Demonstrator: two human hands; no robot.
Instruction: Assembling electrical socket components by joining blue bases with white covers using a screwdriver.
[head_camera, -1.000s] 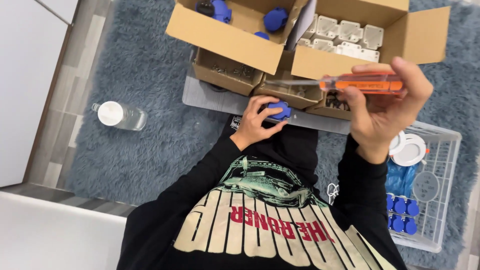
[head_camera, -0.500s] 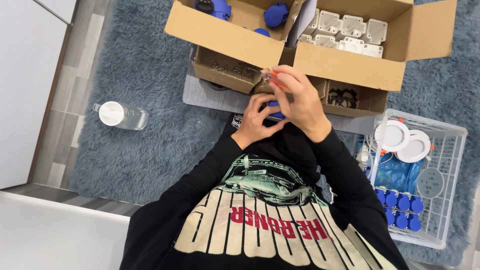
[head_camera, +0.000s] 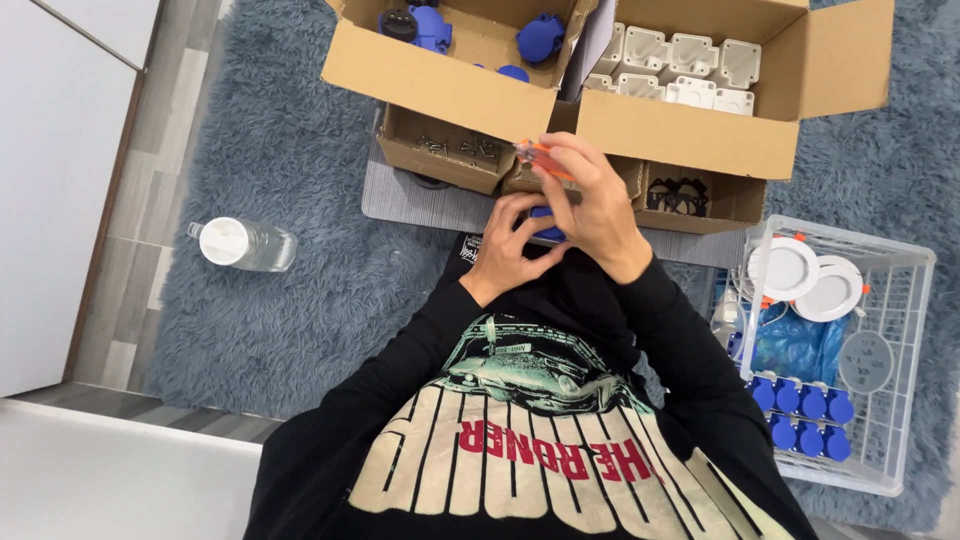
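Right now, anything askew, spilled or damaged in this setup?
One thing: a clear plastic bottle lies on its side on the grey rug, left of the boxes, cap on, no spill visible. Otherwise orderly. Left hand holds a blue part; right hand grips an orange tool.

An orange screwdriver (head_camera: 540, 156), a blue part (head_camera: 546, 230), brown cardboard boxes (head_camera: 440, 85), a grey-blue rug (head_camera: 290, 300).

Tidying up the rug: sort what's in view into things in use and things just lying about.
In use: left hand on blue part; right hand gripping orange screwdriver.

Lying about: water bottle; white wire basket of blue caps; cardboard boxes of parts.
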